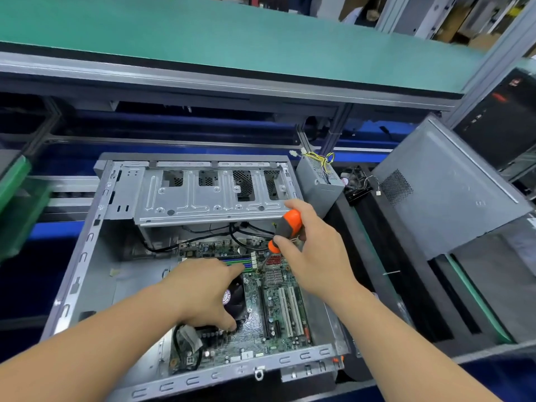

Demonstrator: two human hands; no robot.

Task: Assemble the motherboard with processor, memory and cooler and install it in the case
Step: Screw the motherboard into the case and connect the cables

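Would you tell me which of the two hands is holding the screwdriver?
The right hand grips the orange-handled screwdriver; the left hand holds no tool and rests on the cooler.

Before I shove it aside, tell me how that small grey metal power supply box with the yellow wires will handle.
The small grey metal power supply box looks rigid, sheet-metal sided, probably heavy for its size. It stands on a narrow side, so a push high up might tip it. Its loose yellow wires look floppy and could snag.
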